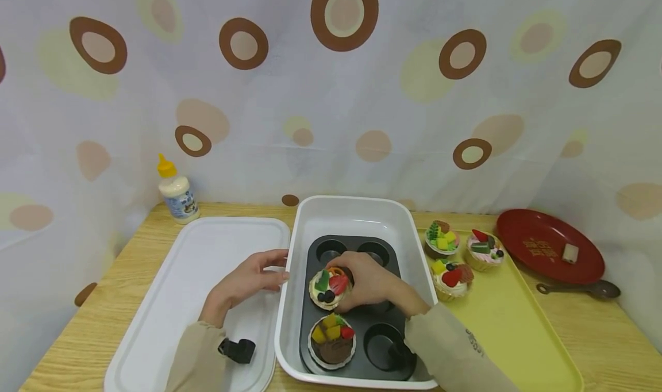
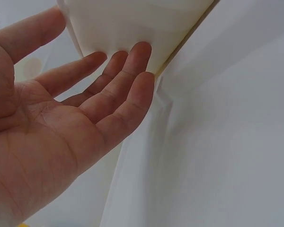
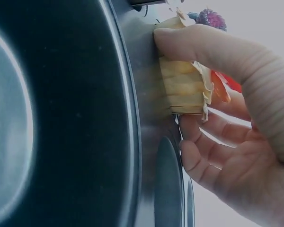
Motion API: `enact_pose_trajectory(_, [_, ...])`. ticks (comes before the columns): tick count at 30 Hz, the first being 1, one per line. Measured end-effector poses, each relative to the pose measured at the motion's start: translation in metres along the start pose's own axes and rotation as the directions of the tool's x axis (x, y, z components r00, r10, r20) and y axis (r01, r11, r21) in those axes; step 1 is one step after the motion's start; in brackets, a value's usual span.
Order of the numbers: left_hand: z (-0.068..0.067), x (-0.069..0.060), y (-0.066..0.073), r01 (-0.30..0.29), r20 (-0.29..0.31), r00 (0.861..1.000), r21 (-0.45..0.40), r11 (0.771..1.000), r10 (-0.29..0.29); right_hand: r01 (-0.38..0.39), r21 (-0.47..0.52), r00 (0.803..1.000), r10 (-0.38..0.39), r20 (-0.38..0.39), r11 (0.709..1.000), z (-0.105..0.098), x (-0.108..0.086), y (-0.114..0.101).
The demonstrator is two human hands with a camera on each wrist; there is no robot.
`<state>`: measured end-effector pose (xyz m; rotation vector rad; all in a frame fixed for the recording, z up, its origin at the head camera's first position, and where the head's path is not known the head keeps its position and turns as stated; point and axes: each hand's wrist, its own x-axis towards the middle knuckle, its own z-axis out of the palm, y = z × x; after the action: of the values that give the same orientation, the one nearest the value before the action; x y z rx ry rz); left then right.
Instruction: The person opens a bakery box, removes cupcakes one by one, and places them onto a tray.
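Observation:
In the head view my right hand (image 1: 369, 281) grips a fruit-topped cupcake (image 1: 329, 288) over the left middle cup of a dark muffin pan (image 1: 347, 372). The right wrist view shows the thumb and fingers of my right hand (image 3: 227, 99) round the cupcake's yellow case (image 3: 182, 85), close to the pan (image 3: 75, 123). Another cupcake (image 1: 332, 341), chocolate with fruit, sits in the near left cup. The pan lies inside a deep white tray (image 1: 357, 206). My left hand (image 1: 248, 281) touches that tray's left wall, fingers loosely bent; the left hand (image 2: 71, 113) shows likewise in the left wrist view.
A flat white tray (image 1: 155, 329) lies at the left, with a yellow-capped bottle (image 1: 179, 195) behind it. At the right, a yellow tray (image 1: 522, 334) holds several cupcakes (image 1: 451, 279). Beyond it are a red plate (image 1: 550, 245) with a small block and a dark spoon (image 1: 581, 289).

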<state>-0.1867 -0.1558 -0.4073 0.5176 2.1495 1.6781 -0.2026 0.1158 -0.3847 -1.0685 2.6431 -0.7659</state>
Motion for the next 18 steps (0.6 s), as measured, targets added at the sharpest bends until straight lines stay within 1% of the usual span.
enact_pose_trajectory(7, [0.0003,0.0005,0.0004,0.003,0.001,1.0,-0.008,1.0,-0.003,-0.063,-0.009,0.998,0.062,-0.023,0.998,0.0015,-0.0007,-0.0035])
enact_pose_trajectory(9, [0.0006,0.0003,0.0004,0.001,0.003,1.0,-0.01,1.0,-0.001,-0.069,-0.009,0.997,0.069,-0.028,0.998,0.0019,-0.0007,-0.0038])
enact_pose_trajectory(18, [0.0006,-0.0005,0.0023,0.003,0.004,1.0,-0.019,1.0,-0.003,-0.029,-0.001,0.998,0.029,-0.063,1.0,0.0048,0.0015,0.0008])
